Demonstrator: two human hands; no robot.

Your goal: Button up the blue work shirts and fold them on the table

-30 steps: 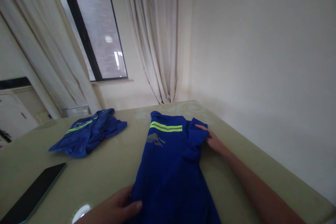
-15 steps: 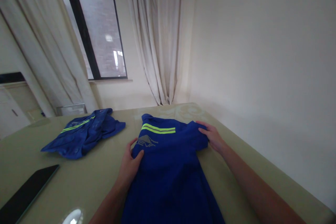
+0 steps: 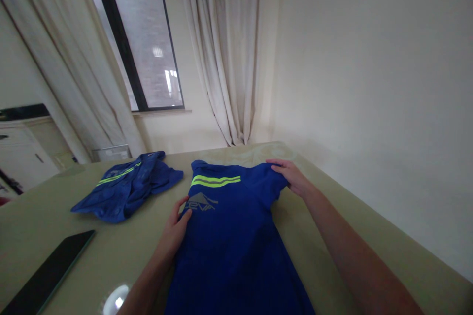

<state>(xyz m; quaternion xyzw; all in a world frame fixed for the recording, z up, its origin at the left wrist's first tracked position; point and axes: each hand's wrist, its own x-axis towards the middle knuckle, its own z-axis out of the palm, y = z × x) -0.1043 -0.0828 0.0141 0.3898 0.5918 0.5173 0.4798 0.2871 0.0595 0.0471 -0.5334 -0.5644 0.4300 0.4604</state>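
A blue short-sleeved shirt (image 3: 232, 236) lies on the table in front of me, its left side folded in. Yellow-green reflective stripes and a grey printed logo show near its top. My left hand (image 3: 177, 229) grips the left folded edge beside the logo, thumb on top and fingers at the edge, partly hidden. My right hand (image 3: 291, 175) pinches the end of the right sleeve between thumb and fingers. The sleeve is slightly raised from the table.
Another blue garment (image 3: 127, 192) with a yellow-green stripe lies folded at the left on the pale green table (image 3: 121, 251). A dark flat device (image 3: 50, 270) rests nearer me. A round light reflection shows at the front. The wall (image 3: 369, 108) borders the right side.
Both hands have moved slightly left with the upper part of the shirt. The right sleeve is pulled up and inward a little. The camera view has turned slightly left.
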